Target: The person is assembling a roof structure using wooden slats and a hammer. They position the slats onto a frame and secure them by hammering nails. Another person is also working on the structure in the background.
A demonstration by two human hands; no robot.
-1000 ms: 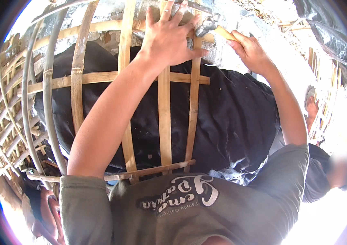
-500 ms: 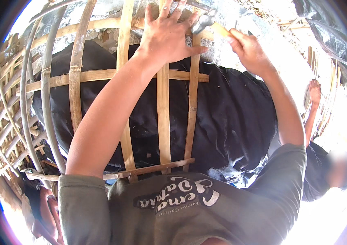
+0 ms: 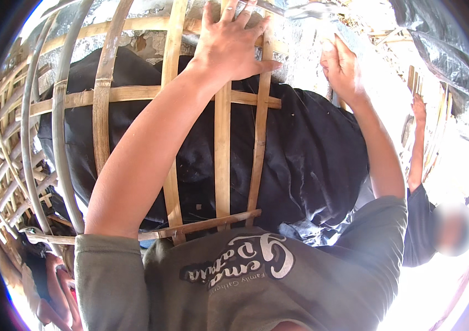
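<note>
My left hand (image 3: 228,47) lies with fingers spread over the top of a bamboo lattice (image 3: 222,160), pressing where upright slats meet a crosswise one. To its right, my right hand (image 3: 343,67) is closed around the handle of a hammer (image 3: 313,10). The hammer's metal head is smeared by motion near the upper edge, and its handle is partly lost in glare. It is raised just right of my left fingertips. Black cloth (image 3: 312,154) is spread behind and beside the slats. No nail can be made out.
Another person (image 3: 422,226) is at the right, one arm stretched up to bamboo strips (image 3: 441,110). Dark plastic sheeting (image 3: 444,52) hangs at the upper right. Woven bamboo latticework (image 3: 3,165) stands at the far left, with curved grey poles (image 3: 59,116) next to it.
My right hand has shifted slightly right and down, and the hammer head has swung up and right, away from my left fingers. My left hand keeps its place on the slats.
</note>
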